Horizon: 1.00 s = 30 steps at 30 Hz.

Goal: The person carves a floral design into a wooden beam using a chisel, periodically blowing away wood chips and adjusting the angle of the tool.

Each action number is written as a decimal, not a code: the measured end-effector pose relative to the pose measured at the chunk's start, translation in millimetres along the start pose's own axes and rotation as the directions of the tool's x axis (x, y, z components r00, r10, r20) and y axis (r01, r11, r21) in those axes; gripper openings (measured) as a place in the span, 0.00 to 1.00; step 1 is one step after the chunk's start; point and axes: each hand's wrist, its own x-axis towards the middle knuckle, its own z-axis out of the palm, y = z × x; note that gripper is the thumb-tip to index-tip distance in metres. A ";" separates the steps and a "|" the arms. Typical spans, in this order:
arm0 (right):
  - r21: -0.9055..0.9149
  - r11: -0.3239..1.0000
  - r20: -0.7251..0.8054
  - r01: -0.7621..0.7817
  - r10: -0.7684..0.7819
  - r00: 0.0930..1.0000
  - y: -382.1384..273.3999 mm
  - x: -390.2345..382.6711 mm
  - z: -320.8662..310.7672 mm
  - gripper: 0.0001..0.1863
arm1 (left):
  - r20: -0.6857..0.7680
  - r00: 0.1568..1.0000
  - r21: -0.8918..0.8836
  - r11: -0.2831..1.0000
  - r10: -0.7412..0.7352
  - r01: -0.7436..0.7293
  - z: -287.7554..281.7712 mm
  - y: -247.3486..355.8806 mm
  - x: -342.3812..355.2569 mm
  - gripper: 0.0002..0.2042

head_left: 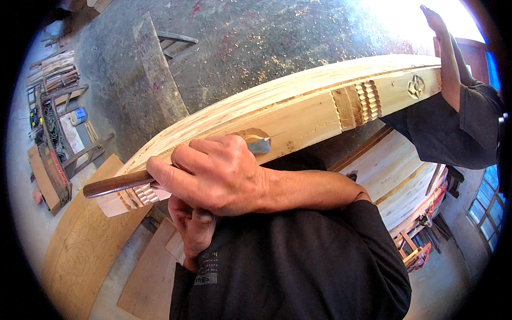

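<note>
While right hand (216, 173) grips tool (118, 184), lettering (207, 271) marks black shirt (298, 256).

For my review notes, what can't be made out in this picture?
All in the head view:
- How the brown handle joins the grey blade: covered by the right hand.
- Whether the left hand touches the handle: partly hidden behind the right hand.
- The lower left of the carved hollow: also behind the right hand.
- The other person's head: cut off at the dark right rim.
</note>
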 end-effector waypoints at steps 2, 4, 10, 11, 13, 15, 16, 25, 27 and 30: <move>-0.011 1.000 0.036 -0.011 0.011 0.999 -0.7 -0.4 -0.9 0.24 | 0.043 0.999 -0.009 1.000 0.008 -0.007 -3.4 -0.9 1.0 0.34; -0.033 0.999 0.053 -0.014 0.015 0.998 -0.8 -0.2 -0.9 0.23 | -0.033 0.999 0.050 0.998 -0.038 0.039 1.1 -0.7 -1.1 0.42; -0.095 0.986 -0.152 0.140 -0.153 0.976 -1.5 -4.8 0.9 0.29 | 0.012 1.000 0.177 0.984 0.026 -0.028 1.4 1.3 -2.0 0.34; -0.121 0.981 -0.144 0.154 -0.171 0.975 -4.4 -5.1 -3.6 0.29 | -0.034 0.999 0.297 0.955 0.034 -0.022 -4.6 -2.4 -6.7 0.33; -0.167 0.967 -0.121 0.190 -0.211 0.970 -13.8 -4.6 -19.1 0.29 | -0.134 0.989 0.513 0.858 0.059 0.018 -14.7 -9.9 -14.5 0.31; -0.179 0.970 -0.086 0.161 -0.179 0.980 -21.2 -6.4 -33.1 0.25 | -0.133 0.988 0.442 0.897 0.079 -0.012 -9.8 -11.3 -19.6 0.29; -0.181 0.974 -0.098 0.135 -0.155 0.983 -21.6 -7.9 -38.8 0.23 | -0.160 0.983 0.396 0.918 0.091 -0.021 -10.6 -10.7 -15.3 0.25; 0.769 0.537 -0.108 -0.348 0.645 0.757 -6.5 -31.9 -141.9 0.29 | 0.548 0.638 0.604 0.271 0.541 -0.749 21.0 -4.4 26.6 0.20; 0.642 0.713 -0.373 -0.281 0.611 0.698 18.5 -8.8 -129.5 0.34 | 0.638 0.529 0.555 0.142 0.559 -0.819 39.9 -14.5 43.7 0.21; 0.888 0.460 -0.328 -0.009 0.646 0.689 11.9 -9.4 -139.9 0.40 | 0.693 0.455 0.513 0.060 0.559 -0.856 45.2 -18.5 36.9 0.23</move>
